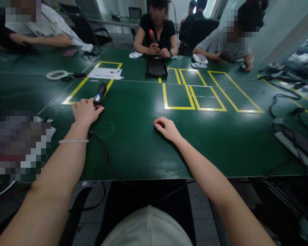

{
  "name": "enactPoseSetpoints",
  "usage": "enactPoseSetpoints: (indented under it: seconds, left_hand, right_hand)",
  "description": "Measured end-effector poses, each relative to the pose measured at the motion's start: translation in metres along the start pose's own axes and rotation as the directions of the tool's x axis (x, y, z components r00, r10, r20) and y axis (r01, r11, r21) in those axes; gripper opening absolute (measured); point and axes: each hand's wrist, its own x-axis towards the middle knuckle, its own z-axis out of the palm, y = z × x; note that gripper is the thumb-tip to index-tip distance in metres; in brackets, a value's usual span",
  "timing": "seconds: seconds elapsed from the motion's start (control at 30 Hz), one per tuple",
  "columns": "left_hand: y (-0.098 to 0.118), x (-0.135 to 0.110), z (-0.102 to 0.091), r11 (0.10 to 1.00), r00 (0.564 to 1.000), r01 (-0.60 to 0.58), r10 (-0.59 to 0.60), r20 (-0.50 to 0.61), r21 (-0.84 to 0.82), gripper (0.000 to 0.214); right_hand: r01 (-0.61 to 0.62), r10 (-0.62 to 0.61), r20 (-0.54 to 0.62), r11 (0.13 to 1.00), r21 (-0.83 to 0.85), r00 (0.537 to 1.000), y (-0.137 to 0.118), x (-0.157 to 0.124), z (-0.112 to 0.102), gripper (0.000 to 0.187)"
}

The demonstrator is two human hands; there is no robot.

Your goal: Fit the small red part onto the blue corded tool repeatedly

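Observation:
My left hand (85,111) is closed around the rear end of a corded cylindrical tool (100,94) on the green table. The tool has a black ribbed front, a silver and blue band and a red part by my thumb. Its front points away from me, at the edge of a yellow tape outline. A black cable (106,155) runs back from near this hand over the table's front edge. My right hand (166,128) rests on the bare green tabletop (143,150), fingers curled loosely toward the thumb. I see nothing in it; the palm is hidden.
Beyond the tool lie a white paper sheet (105,73) and a white ring-shaped coil (56,75). Yellow tape outlines (179,108) mark the table. Across from me, a person holds a red tool (152,35) over a black tray (156,73). Cables (284,97) lie at right.

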Motion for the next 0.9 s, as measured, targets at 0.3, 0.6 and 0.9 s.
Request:
enactPoseSetpoints:
  seconds: [0.3, 0.6, 0.9]
  left_hand:
    - [-0.011, -0.005, 0.000, 0.997, 0.987, 0.073, -0.071, -0.147, 0.008, 0.048]
    - [-0.006, -0.008, -0.003, 0.996, 0.979, 0.081, -0.076, -0.188, 0.021, 0.043]
    - [0.067, -0.033, -0.018, 0.684, 0.944, -0.222, 0.330, 0.023, -0.694, 0.044]
  right_hand:
    - [-0.010, 0.011, 0.015, 1.000, -0.018, 1.000, 0.000, -0.001, -0.001, 0.013]
    - [0.002, -0.002, 0.018, 1.000, -0.008, 1.000, 0.000, 0.000, -0.001, 0.013]
    - [-0.017, 0.015, 0.034, 0.997, 0.072, 0.999, -0.004, -0.001, 0.001, 0.014]
